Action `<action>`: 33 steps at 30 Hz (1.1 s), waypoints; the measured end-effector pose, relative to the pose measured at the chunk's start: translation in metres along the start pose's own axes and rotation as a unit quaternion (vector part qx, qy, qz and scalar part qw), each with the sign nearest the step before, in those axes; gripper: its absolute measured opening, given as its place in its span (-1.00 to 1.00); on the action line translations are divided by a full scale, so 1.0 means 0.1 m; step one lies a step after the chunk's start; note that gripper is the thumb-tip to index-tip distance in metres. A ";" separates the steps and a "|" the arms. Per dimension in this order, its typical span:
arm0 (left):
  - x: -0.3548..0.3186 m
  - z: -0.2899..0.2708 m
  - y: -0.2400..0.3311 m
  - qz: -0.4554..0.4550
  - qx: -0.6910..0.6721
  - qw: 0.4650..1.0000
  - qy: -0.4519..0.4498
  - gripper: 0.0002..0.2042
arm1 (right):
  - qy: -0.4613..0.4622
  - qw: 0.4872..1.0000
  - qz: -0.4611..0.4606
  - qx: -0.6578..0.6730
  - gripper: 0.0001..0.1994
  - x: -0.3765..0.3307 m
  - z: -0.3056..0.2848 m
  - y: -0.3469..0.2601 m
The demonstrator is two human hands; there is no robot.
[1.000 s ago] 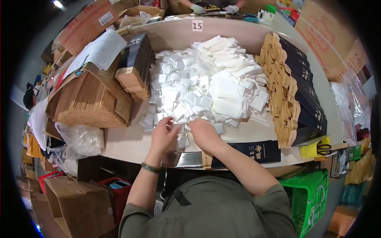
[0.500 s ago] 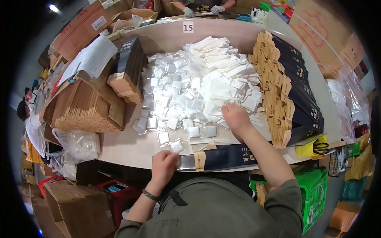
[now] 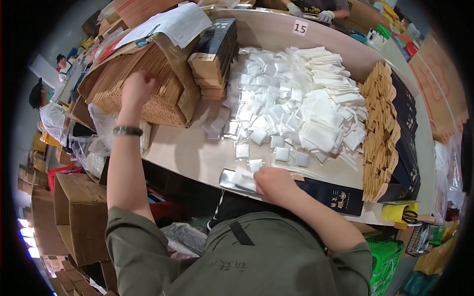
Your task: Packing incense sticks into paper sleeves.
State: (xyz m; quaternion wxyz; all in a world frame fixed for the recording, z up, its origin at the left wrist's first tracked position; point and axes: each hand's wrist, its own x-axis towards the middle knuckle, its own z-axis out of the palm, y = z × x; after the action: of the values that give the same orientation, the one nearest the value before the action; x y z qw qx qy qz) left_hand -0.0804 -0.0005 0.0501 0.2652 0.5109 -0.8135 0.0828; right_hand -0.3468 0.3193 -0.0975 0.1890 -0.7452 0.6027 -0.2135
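My left hand (image 3: 138,89) is over an open carton (image 3: 186,98) packed with thin brown strips (image 3: 165,106). Its fingers are curled, and anything in them is hidden. At the table's near edge, my right hand (image 3: 276,186) pinches a flat white packet (image 3: 244,178). This packet lies over the silvery end (image 3: 227,176) of a long dark blue sleeve (image 3: 333,195) with light lettering. Beyond my right hand spread a heap of small clear packets with white squares (image 3: 266,93) and a pile of white paper packets (image 3: 321,123).
Dark sleeves with tan ends (image 3: 402,123) are stacked along the right. Bundled dark and tan packs (image 3: 210,59) stand beside the carton, where written sheets (image 3: 165,24) lie on top. Scissors (image 3: 410,216) sit in a yellow holder (image 3: 392,212). Across the table, a person's gloved hands (image 3: 326,16) show.
My left hand has moved from the silvery end up to the carton. My right hand has come back from the white pile to the sleeve with a white packet. The view has shifted left.
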 end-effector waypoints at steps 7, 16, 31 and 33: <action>0.09 0.06 0.01 -0.005 0.089 0.990 -0.113 -0.72 | -0.013 0.997 0.038 0.072 -0.87 -0.08 -0.07 -0.05; -1.73 0.24 -0.03 -0.262 -0.419 0.867 0.058 -0.80 | 0.146 0.989 0.027 -0.019 -0.70 -0.42 -0.19 -0.05; -2.54 0.65 1.70 0.034 -0.420 0.853 -0.307 -0.85 | 0.069 0.997 0.003 -0.016 -0.59 -0.75 -0.08 0.05; -2.59 0.74 1.80 -0.001 -0.402 0.896 -0.191 -0.80 | 0.076 0.996 0.019 -0.046 -0.57 -0.72 -0.10 0.01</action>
State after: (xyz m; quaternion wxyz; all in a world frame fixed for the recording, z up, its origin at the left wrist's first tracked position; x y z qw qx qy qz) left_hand -0.1763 0.2571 -0.1217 0.2875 0.3674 -0.8121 -0.3506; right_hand -0.3664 0.3888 -0.0964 0.1127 -0.7233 0.6383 -0.2380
